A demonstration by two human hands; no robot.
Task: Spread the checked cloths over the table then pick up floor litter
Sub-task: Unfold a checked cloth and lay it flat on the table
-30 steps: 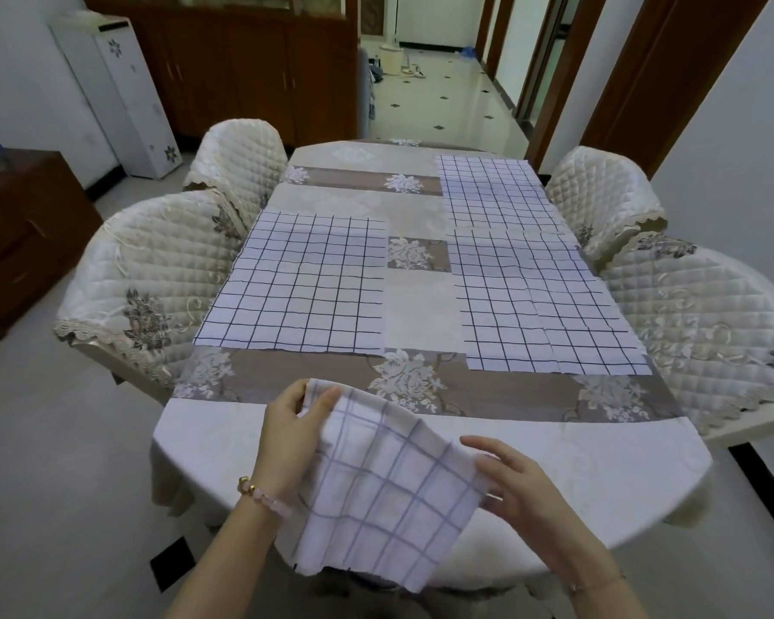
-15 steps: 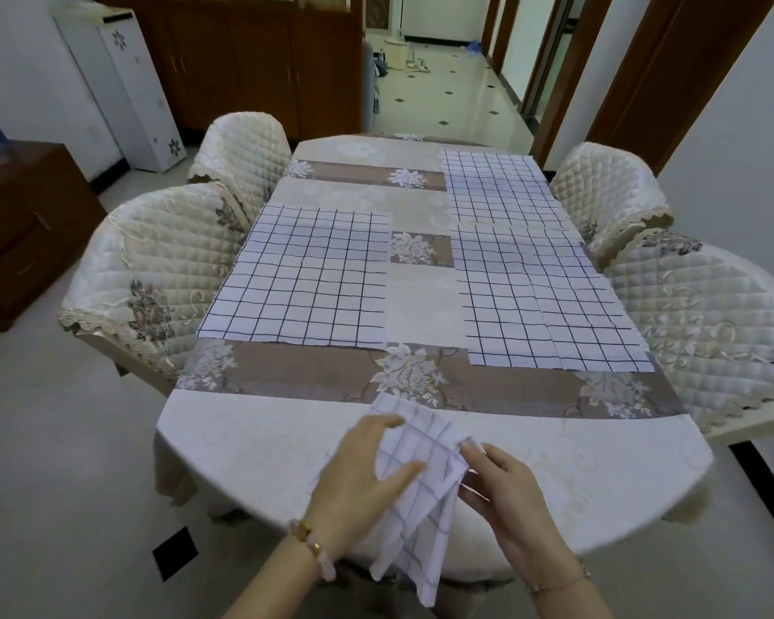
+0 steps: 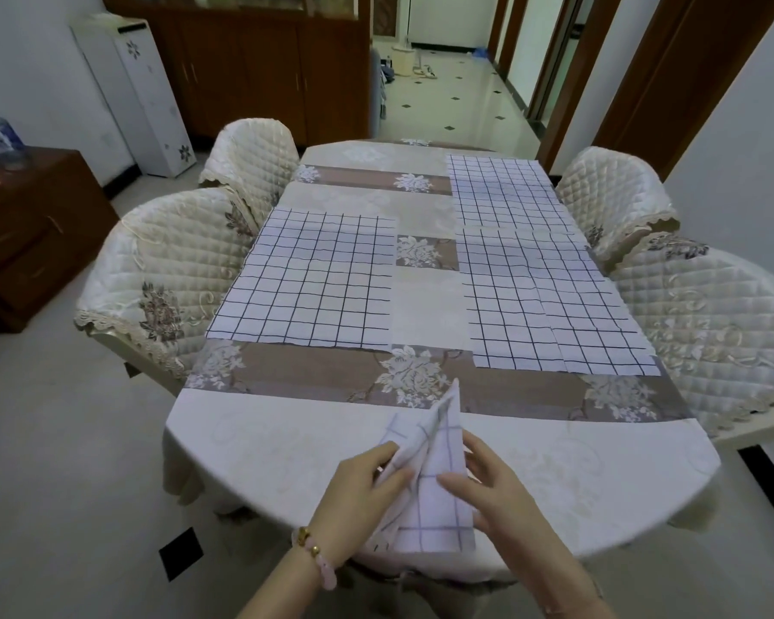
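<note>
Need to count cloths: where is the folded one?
Head view, bottom centre: the folded cloth is held by left hand and right hand, over the table's near edge.

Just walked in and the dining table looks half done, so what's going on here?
A person at the near end of the table holds a bunched checked cloth in both hands, left hand and right hand each pinching it. It is not yet spread. Other checked cloths already lie flat further along: a left cloth and right cloths.
</note>
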